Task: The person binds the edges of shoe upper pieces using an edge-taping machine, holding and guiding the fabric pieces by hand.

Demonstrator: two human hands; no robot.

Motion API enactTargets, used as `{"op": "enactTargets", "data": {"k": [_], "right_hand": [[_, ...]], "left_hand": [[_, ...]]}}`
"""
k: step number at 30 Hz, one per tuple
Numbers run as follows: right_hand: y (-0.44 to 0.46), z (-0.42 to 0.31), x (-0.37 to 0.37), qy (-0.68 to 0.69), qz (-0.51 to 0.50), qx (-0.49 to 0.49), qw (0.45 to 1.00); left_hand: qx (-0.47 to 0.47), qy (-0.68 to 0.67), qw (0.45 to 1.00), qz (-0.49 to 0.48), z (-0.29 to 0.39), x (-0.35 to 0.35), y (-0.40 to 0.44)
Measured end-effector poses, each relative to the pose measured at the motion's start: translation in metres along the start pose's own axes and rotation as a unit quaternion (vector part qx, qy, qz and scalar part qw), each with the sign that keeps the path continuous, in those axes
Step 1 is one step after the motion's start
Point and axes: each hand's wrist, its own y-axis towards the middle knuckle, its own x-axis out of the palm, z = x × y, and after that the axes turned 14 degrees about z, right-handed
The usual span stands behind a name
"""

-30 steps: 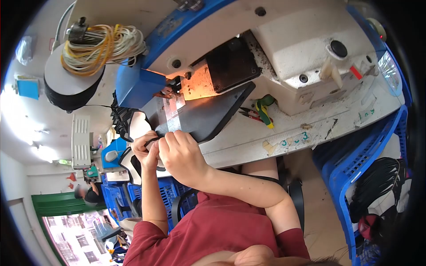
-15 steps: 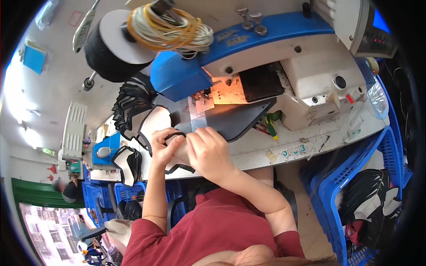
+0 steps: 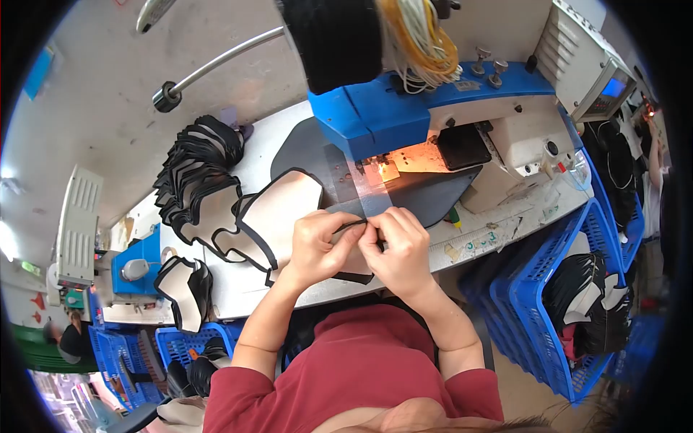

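Note:
My left hand (image 3: 317, 247) and my right hand (image 3: 398, 249) meet in front of the sewing machine (image 3: 375, 119). Both are closed, fingertips pinching the black edging (image 3: 351, 224) of a pale fabric panel, mostly hidden behind the hands. Just left of my left hand, a larger cream panel (image 3: 285, 209) with black binding lies on the table. Farther left is a fanned stack of black-edged panels (image 3: 198, 169). A lamp lights the needle area behind my right hand. Whether the held panel touches the larger one, I cannot tell.
Another small pile of edged panels (image 3: 184, 292) rests at the table's left end. Stacked blue crates (image 3: 530, 317) with black and white pieces stand right. A black spool (image 3: 332, 43) and yellow-white cords (image 3: 422, 43) hang overhead. Another person (image 3: 72, 339) is far left.
The head view has shifted, so machine and panels appear elsewhere in the picture. My hands have moved slightly apart along the edging, and my right fingers now pinch near the left ones.

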Motion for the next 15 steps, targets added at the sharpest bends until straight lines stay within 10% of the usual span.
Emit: {"op": "enactTargets", "data": {"k": [15], "right_hand": [[0.006, -0.001, -0.012, 0.029, -0.020, -0.027, 0.999]], "left_hand": [[-0.090, -0.052, 0.991, -0.080, 0.001, -0.010, 0.004]]}}
